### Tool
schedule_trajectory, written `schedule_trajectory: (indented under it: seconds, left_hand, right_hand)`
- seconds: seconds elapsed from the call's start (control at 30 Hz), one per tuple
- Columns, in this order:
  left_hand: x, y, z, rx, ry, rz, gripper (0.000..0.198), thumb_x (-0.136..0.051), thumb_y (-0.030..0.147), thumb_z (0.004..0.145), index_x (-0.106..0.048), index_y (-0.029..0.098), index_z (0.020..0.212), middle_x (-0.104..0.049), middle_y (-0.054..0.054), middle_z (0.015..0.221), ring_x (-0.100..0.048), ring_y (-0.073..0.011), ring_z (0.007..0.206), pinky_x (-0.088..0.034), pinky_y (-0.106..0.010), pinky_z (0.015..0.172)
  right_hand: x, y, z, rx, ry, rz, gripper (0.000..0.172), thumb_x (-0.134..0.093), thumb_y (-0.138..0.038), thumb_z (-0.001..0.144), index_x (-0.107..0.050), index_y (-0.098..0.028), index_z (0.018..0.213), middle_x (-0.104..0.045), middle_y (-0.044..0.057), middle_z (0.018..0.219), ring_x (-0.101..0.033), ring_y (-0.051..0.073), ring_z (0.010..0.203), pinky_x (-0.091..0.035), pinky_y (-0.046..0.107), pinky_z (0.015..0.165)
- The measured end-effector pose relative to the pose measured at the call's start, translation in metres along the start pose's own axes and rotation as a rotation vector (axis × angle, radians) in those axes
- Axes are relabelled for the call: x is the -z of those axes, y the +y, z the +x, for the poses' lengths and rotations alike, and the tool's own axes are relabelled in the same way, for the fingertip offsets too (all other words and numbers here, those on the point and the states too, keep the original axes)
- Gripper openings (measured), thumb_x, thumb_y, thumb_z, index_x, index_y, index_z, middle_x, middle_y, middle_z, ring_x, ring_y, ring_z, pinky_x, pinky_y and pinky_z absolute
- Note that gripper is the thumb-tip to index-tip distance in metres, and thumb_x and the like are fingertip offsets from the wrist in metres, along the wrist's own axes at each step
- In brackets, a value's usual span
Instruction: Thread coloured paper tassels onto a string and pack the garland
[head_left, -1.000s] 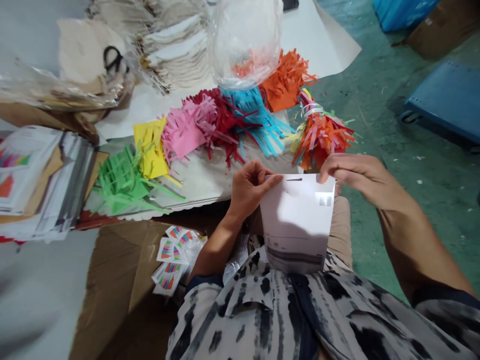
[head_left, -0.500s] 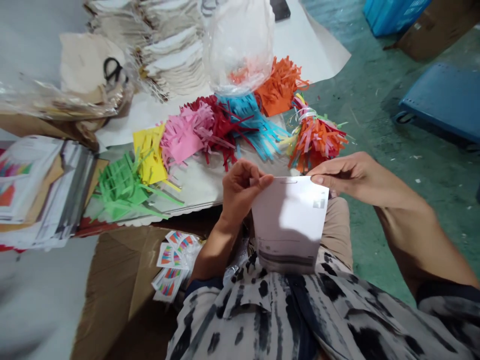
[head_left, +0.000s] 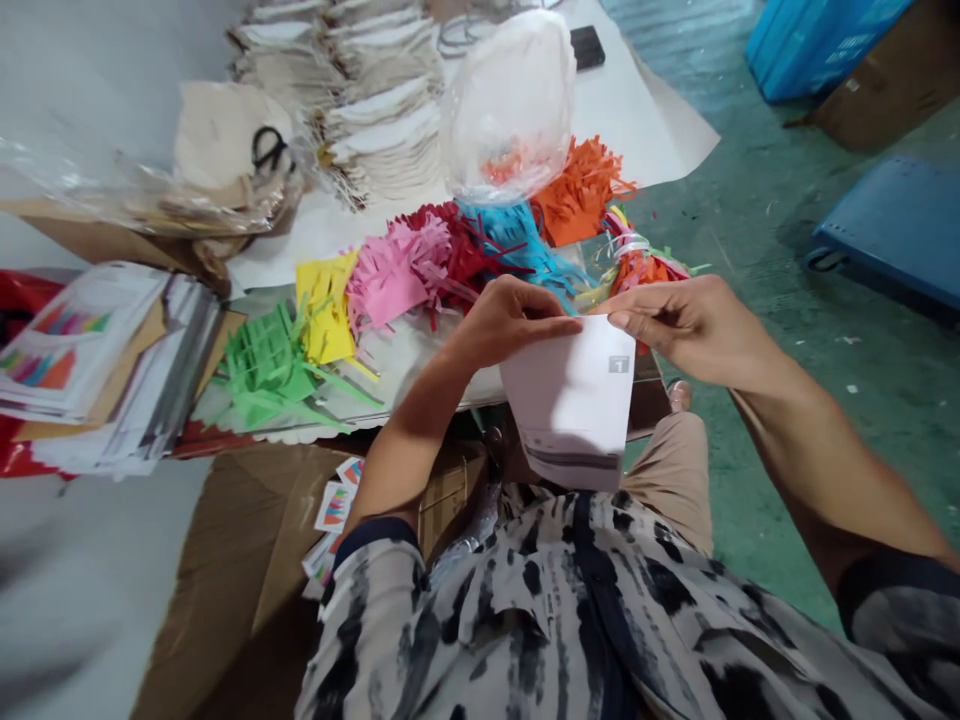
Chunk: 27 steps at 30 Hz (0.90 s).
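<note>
White card [head_left: 566, 395], one, with a small grey printed square and dark stripes across its lower end; held in front of the printed shirt [head_left: 525, 610], above the lap. Left hand [head_left: 517, 320]: gripping the card's top edge, thumb along the near face, fingers curled. Right hand [head_left: 686, 325]: pinching the same edge near its right corner between thumb and forefinger. Fringed paper on the table beyond, side by side: green piece [head_left: 262, 360], yellow piece [head_left: 326, 310], pink piece [head_left: 394, 275], dark red piece [head_left: 466, 245], blue piece [head_left: 517, 235], orange piece [head_left: 576, 200]. Mixed-colour fringed bundle [head_left: 645, 265], tied, just beyond the right hand. Clear plastic bag [head_left: 510, 110], behind the blue piece. Printed sheets [head_left: 75, 345], stacked, left of the green piece. Cardboard box [head_left: 232, 530], open, below the table edge.
</note>
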<state>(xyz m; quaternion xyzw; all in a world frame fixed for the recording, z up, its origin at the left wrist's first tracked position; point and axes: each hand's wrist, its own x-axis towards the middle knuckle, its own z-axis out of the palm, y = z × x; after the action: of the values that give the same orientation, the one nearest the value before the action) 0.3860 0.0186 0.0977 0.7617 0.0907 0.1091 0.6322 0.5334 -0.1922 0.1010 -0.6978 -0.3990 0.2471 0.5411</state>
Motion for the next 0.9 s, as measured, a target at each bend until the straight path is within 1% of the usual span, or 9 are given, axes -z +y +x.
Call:
schedule_trajectory:
  seconds: [0.1, 0.27, 0.37, 0.43, 0.53, 0.63, 0.67, 0.8, 0.9]
  left_hand:
    - [0.013, -0.006, -0.006, 0.124, -0.002, -0.164, 0.035, -0.107, 0.039, 0.062, -0.087, 0.014, 0.076, -0.077, -0.007, 0.072, -0.064, -0.0133, 0.060, -0.040, -0.024, 0.054]
    - [0.029, -0.029, -0.023, 0.171, 0.127, -0.299, 0.036, -0.107, 0.042, 0.064, -0.090, 0.020, 0.087, -0.083, -0.010, 0.085, -0.071, -0.0156, 0.067, -0.048, -0.024, 0.057]
    - [0.019, -0.051, -0.030, 0.176, 0.173, -0.471, 0.047, -0.106, 0.045, 0.066, -0.089, 0.026, 0.105, -0.084, -0.010, 0.098, -0.076, -0.0185, 0.075, -0.055, -0.026, 0.061]
    - [0.009, -0.064, -0.032, 0.185, 0.158, -0.539, 0.053, -0.109, 0.043, 0.062, -0.088, 0.024, 0.106, -0.084, -0.011, 0.100, -0.077, -0.0202, 0.077, -0.058, -0.028, 0.064]
    - [-0.002, -0.077, -0.031, 0.162, 0.156, -0.489, 0.046, -0.107, 0.043, 0.065, -0.086, 0.022, 0.100, -0.084, -0.011, 0.096, -0.076, -0.0204, 0.076, -0.060, -0.030, 0.065]
    - [-0.003, -0.082, -0.030, 0.190, 0.163, -0.426, 0.048, -0.105, 0.044, 0.066, -0.085, 0.021, 0.104, -0.085, -0.009, 0.096, -0.076, -0.0203, 0.078, -0.060, -0.030, 0.067]
    - [-0.002, -0.082, -0.030, 0.215, 0.159, -0.412, 0.049, -0.105, 0.044, 0.065, -0.085, 0.020, 0.103, -0.084, -0.009, 0.096, -0.075, -0.0197, 0.077, -0.059, -0.030, 0.067]
    - [0.001, -0.085, -0.031, 0.275, 0.131, -0.391, 0.047, -0.103, 0.047, 0.069, -0.084, 0.018, 0.100, -0.083, -0.008, 0.095, -0.074, -0.0185, 0.077, -0.057, -0.030, 0.068]
    - [0.000, -0.088, -0.031, 0.291, 0.098, -0.405, 0.048, -0.100, 0.054, 0.072, -0.083, 0.017, 0.097, -0.082, -0.008, 0.091, -0.073, -0.0183, 0.074, -0.055, -0.030, 0.065]
  right_hand:
    - [0.000, 0.003, 0.007, 0.045, -0.188, -0.063, 0.025, -0.084, -0.050, 0.092, -0.086, -0.025, 0.096, -0.082, 0.002, 0.091, -0.072, 0.022, 0.078, -0.057, 0.035, 0.067]
    - [-0.004, 0.025, 0.017, 0.016, -0.128, 0.054, 0.034, -0.091, -0.057, 0.084, -0.086, -0.025, 0.094, -0.081, 0.003, 0.084, -0.071, 0.019, 0.072, -0.053, 0.031, 0.060]
    - [-0.007, 0.042, 0.024, -0.016, -0.042, 0.100, 0.035, -0.092, -0.058, 0.083, -0.086, -0.024, 0.093, -0.077, 0.002, 0.074, -0.067, 0.017, 0.065, -0.051, 0.030, 0.057]
    - [-0.009, 0.048, 0.026, 0.004, -0.018, 0.064, 0.035, -0.089, -0.058, 0.087, -0.086, -0.025, 0.098, -0.077, 0.001, 0.074, -0.066, 0.017, 0.064, -0.052, 0.031, 0.058]
    - [-0.013, 0.045, 0.024, 0.127, -0.025, -0.103, 0.036, -0.085, -0.055, 0.093, -0.086, -0.030, 0.118, -0.085, 0.003, 0.103, -0.076, 0.022, 0.087, -0.063, 0.037, 0.076]
    - [-0.017, 0.034, 0.024, 0.234, -0.095, -0.259, 0.041, -0.082, -0.053, 0.096, -0.083, -0.034, 0.132, -0.082, 0.003, 0.133, -0.077, 0.028, 0.119, -0.062, 0.047, 0.103]
    - [-0.017, 0.031, 0.025, 0.226, -0.136, -0.262, 0.041, -0.079, -0.055, 0.098, -0.083, -0.034, 0.133, -0.082, 0.003, 0.132, -0.077, 0.029, 0.120, -0.062, 0.046, 0.103]
    - [-0.017, 0.031, 0.031, 0.093, -0.253, -0.113, 0.046, -0.073, -0.067, 0.099, -0.088, -0.032, 0.123, -0.085, 0.003, 0.120, -0.079, 0.025, 0.103, -0.063, 0.036, 0.084]
    - [-0.019, 0.038, 0.032, 0.016, -0.218, -0.029, 0.049, -0.069, -0.073, 0.099, -0.090, -0.030, 0.111, -0.085, 0.003, 0.119, -0.077, 0.022, 0.094, -0.062, 0.034, 0.076]
